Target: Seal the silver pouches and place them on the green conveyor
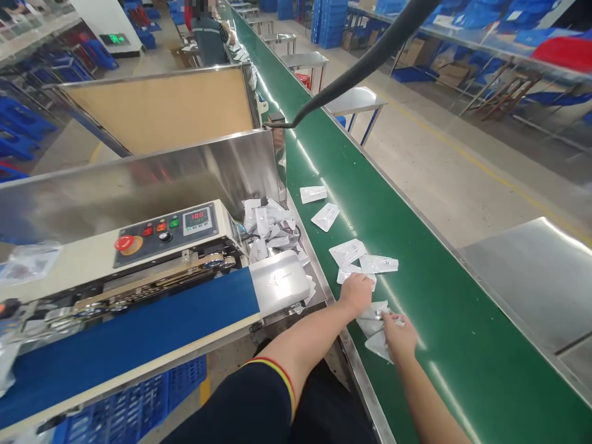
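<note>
Flat white pouches (346,251) on a green belt (462,345), long sides pointing all ways, not lined up. Left grip (356,293) curled down on one pouch (352,273), too hard to tell if clenched. Right grip (400,336) pinching a crumpled pouch (374,339), part of it hidden under the fingers. A heap of pouches (268,225) at the belt's left edge, beside a steel sealing machine (166,246). Lots of open green to the right.
</note>
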`<state>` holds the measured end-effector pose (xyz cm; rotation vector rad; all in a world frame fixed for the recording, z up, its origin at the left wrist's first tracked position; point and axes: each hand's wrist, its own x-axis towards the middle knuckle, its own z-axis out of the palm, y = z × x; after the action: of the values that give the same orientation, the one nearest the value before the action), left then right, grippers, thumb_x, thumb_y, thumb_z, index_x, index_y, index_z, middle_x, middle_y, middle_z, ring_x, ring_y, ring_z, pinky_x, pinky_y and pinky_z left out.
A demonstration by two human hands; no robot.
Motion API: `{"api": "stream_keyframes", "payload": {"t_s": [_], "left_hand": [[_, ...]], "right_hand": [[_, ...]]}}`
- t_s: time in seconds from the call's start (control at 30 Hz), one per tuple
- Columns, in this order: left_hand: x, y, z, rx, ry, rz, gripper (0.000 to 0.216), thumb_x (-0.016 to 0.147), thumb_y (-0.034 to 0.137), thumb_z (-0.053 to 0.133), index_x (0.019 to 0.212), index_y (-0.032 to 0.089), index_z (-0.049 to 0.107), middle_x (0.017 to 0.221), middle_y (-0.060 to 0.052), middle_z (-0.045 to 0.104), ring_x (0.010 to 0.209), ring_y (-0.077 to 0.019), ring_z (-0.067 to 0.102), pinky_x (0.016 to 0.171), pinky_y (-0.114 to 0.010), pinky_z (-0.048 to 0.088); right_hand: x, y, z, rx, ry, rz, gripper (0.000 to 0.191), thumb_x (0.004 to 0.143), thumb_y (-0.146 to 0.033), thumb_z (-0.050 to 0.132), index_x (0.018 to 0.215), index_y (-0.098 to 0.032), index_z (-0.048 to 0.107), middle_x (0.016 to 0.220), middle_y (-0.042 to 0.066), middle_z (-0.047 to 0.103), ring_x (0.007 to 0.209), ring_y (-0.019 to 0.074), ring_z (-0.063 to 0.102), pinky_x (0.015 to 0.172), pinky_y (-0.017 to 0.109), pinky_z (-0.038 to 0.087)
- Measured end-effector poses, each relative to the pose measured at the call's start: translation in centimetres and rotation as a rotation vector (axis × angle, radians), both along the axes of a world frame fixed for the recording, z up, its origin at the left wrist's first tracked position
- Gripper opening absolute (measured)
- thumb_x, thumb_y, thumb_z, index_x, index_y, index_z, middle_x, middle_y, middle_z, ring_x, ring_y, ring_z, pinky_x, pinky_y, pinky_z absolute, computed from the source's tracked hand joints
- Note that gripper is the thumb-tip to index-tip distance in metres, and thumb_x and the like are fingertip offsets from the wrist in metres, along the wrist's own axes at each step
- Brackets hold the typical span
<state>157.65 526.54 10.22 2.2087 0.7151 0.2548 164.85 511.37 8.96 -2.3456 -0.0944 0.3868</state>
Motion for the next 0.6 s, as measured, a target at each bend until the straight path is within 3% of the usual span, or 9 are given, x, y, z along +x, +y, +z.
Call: {"api": "stream_keyframes", "payload": {"t_s": [0.1, 0.17, 0.27, 0.33, 0.43, 0.5, 0.6], "left_hand": [[2.3, 1.9, -2.6, 0.027, 0.110, -0.016, 0.024, 0.094, 0.004, 0.066, 0.112, 0.014, 0.078, 0.130, -0.019, 0.072, 0.131, -0.0328, 0.061, 0.112, -0.048, 0.048], [2.6, 2.2, -3.4, -0.007, 0.116, 0.003, 0.023, 0.094, 0.002, 0.064, 0.109, 0.013, 0.077, 0.123, -0.019, 0.073, 0.126, -0.0330, 0.064, 0.111, -0.049, 0.047], [2.0, 1.1, -2.8, -0.059, 0.107, 0.035, 0.022, 0.103, 0.009, 0.056, 0.112, 0.014, 0.076, 0.116, -0.018, 0.075, 0.113, -0.0305, 0.070, 0.106, -0.047, 0.051], [0.5, -0.1, -1.3, -0.077, 0.066, 0.061, 0.026, 0.109, 0.020, 0.052, 0.122, 0.016, 0.074, 0.122, -0.017, 0.076, 0.112, -0.0291, 0.072, 0.102, -0.043, 0.054], [-4.3, -1.2, 2.2, -0.180, -0.208, 0.122, 0.035, 0.112, 0.033, 0.049, 0.138, 0.018, 0.068, 0.129, -0.015, 0.076, 0.116, -0.0287, 0.073, 0.100, -0.040, 0.058], [-9.1, -1.0, 4.9, -0.271, -0.441, 0.163, 0.041, 0.111, 0.039, 0.050, 0.142, 0.018, 0.067, 0.129, -0.015, 0.077, 0.118, -0.0302, 0.074, 0.104, -0.042, 0.058], [-17.5, 0.2, 8.9, -0.276, -0.557, 0.174, 0.048, 0.113, 0.042, 0.048, 0.150, 0.018, 0.065, 0.138, -0.016, 0.076, 0.126, -0.0312, 0.073, 0.112, -0.043, 0.057]], "right_hand": [[-1.1, -3.7, 2.1, -0.018, 0.012, 0.079, 0.049, 0.064, -0.054, 0.070, 0.100, -0.021, 0.072, 0.075, 0.004, 0.071, 0.057, 0.0227, 0.061, 0.054, 0.034, 0.051], [-2.0, -6.5, 3.8, -0.041, 0.042, 0.128, 0.052, 0.069, -0.057, 0.066, 0.107, -0.023, 0.073, 0.075, 0.003, 0.071, 0.058, 0.0242, 0.061, 0.055, 0.035, 0.051], [-3.2, -9.4, 6.5, -0.124, 0.114, 0.135, 0.043, 0.080, -0.067, 0.064, 0.090, -0.026, 0.073, 0.066, 0.003, 0.066, 0.058, 0.0275, 0.061, 0.055, 0.038, 0.052], [-3.5, -9.8, 8.1, -0.174, 0.130, 0.163, 0.047, 0.081, -0.075, 0.064, 0.078, -0.028, 0.070, 0.063, 0.004, 0.065, 0.059, 0.0292, 0.062, 0.056, 0.039, 0.053], [-3.1, -7.7, 10.8, -0.171, 0.058, 0.296, 0.052, 0.079, -0.080, 0.063, 0.072, -0.029, 0.071, 0.065, 0.006, 0.068, 0.061, 0.0309, 0.064, 0.058, 0.041, 0.056], [-2.9, -4.7, 13.0, -0.111, 0.010, 0.432, 0.053, 0.077, -0.081, 0.064, 0.082, -0.031, 0.079, 0.066, 0.005, 0.068, 0.061, 0.0304, 0.063, 0.059, 0.041, 0.056], [-4.3, 1.4, 16.8, -0.010, 0.038, 0.742, 0.059, 0.079, -0.076, 0.071, 0.113, -0.031, 0.086, 0.070, 0.003, 0.068, 0.058, 0.0260, 0.059, 0.055, 0.037, 0.052]]}}
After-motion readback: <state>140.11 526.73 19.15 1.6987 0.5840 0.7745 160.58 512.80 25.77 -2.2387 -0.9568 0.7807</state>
